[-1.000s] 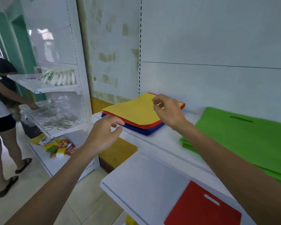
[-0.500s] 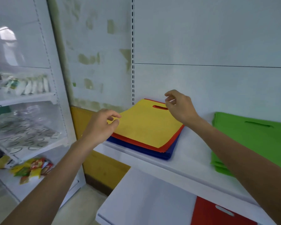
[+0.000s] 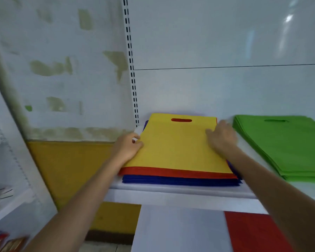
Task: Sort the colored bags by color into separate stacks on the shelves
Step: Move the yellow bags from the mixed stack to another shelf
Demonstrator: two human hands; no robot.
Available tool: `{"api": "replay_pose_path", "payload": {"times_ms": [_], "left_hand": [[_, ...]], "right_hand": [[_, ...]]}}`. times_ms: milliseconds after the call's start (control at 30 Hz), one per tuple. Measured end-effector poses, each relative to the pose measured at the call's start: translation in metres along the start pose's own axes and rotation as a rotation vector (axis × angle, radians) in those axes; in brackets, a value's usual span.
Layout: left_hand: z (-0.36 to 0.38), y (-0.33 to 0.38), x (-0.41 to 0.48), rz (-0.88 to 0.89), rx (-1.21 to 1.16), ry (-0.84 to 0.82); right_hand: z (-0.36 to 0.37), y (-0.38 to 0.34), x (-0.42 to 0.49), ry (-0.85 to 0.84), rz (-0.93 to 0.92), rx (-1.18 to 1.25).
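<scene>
A yellow bag (image 3: 175,148) with a cut-out handle lies on top of a mixed pile on the upper shelf (image 3: 171,194). Under it a red bag (image 3: 171,172) shows, then several blue bags (image 3: 180,181). My left hand (image 3: 128,148) pinches the yellow bag's left edge. My right hand (image 3: 221,138) holds its right edge, thumb on top and fingers past the edge; this hand is blurred. A green stack (image 3: 284,142) lies to the right on the same shelf. One red bag (image 3: 253,231) lies on the lower shelf (image 3: 180,230).
A slotted upright (image 3: 130,60) runs up the white back panel behind the pile. Another white shelf unit (image 3: 11,200) stands at the left, with packets at its bottom corner. A yellow and patchy white wall fills the gap between the units.
The view has swung to face the pile squarely. My left hand moved onto the yellow bag's left edge, and my right hand shifted from near the handle slot to the right edge.
</scene>
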State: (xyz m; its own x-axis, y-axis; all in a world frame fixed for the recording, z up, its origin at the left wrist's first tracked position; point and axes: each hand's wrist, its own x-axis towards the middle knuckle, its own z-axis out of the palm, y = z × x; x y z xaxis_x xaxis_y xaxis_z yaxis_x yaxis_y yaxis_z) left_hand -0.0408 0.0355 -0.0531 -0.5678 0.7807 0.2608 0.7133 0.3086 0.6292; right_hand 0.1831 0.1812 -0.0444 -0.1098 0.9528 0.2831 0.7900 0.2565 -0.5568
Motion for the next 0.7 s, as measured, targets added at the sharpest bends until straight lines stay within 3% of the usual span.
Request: {"api": "replay_pose_path", "payload": {"times_ms": [133, 233, 367, 600, 700], "left_hand": [[0.012, -0.009, 0.004, -0.021, -0.108, 0.12], [0.012, -0.011, 0.004, 0.038, -0.147, 0.184], [0.009, -0.008, 0.0, 0.128, -0.16, 0.249], [0.005, -0.004, -0.009, 0.297, -0.069, 0.419], [-0.001, 0.0, -0.011, 0.319, -0.072, 0.432]], "right_hand": [[0.011, 0.001, -0.008, 0.004, 0.099, -0.023], [0.009, 0.001, -0.007, 0.078, 0.106, 0.106], [0.006, 0.004, -0.012, 0.232, 0.018, 0.341], [0.005, 0.006, -0.013, 0.424, -0.169, 0.251], [-0.005, 0.004, -0.017, 0.347, -0.165, 0.351]]}}
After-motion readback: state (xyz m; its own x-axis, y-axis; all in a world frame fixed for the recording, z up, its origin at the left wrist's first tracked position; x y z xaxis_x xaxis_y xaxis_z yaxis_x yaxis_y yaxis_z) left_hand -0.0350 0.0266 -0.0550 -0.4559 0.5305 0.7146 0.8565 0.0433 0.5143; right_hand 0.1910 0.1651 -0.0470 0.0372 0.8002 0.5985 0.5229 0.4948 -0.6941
